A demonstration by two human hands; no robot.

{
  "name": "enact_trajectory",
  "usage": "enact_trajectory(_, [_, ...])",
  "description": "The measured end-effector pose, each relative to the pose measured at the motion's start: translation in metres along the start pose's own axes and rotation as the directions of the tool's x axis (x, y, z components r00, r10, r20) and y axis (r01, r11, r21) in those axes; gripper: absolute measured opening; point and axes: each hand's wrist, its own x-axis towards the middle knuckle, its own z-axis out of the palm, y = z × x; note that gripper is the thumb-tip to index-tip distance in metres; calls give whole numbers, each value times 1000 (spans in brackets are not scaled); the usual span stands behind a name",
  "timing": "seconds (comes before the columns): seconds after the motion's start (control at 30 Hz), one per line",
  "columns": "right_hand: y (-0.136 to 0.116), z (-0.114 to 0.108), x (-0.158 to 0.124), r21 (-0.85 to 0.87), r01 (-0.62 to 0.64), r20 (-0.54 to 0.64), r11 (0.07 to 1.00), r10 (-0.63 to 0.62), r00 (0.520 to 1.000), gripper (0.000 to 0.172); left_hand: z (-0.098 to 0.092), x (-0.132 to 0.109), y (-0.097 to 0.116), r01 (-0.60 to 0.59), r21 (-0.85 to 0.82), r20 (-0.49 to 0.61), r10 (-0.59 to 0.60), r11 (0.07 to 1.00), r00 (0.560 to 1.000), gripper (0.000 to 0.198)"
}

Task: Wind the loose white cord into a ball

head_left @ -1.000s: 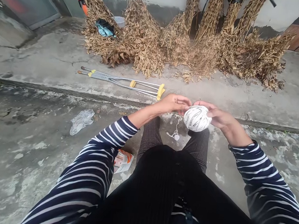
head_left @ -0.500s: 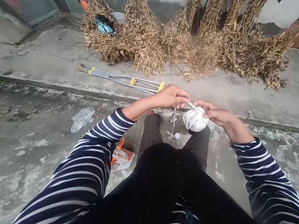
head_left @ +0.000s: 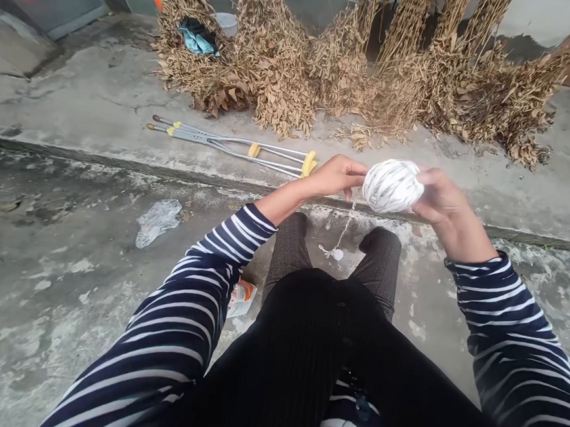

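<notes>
A ball of white cord (head_left: 393, 186) with dark streaks is up in front of me, above my knees. My right hand (head_left: 441, 198) grips it from the right side, the thumb over its near face and the other fingers mostly hidden behind it. At the ball's left edge, my left hand (head_left: 338, 177) has its fingers curled in a pinch on the cord. A loose cord end (head_left: 347, 226) hangs below the fingers down to a small white piece (head_left: 337, 254) on the ground between my feet.
Crutches (head_left: 235, 147) lie on the raised concrete step. Piles of dried plant stalks (head_left: 281, 75) lean along the wall, with a blue and black cloth (head_left: 199, 37) on them. A clear plastic bag (head_left: 157, 223) and an orange-and-white packet (head_left: 242, 297) are on the ground to my left.
The ball has risen and turned in my right hand, which now grips its right side. My left hand has shifted slightly right and up, close against the ball. The hanging cord slants more.
</notes>
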Motion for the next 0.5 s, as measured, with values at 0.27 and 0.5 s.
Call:
enact_trajectory(0.27, [-45, 16, 13, 37, 75, -166, 997, -67, 984, 55, 0, 20, 7, -107, -1, -185, 105, 994, 977, 18])
enact_trajectory(0.5, [-43, 22, 18, 20, 96, -156, 995, -91, 983, 53, 12, 13, 2, -97, -112, -280, 62, 989, 958, 7])
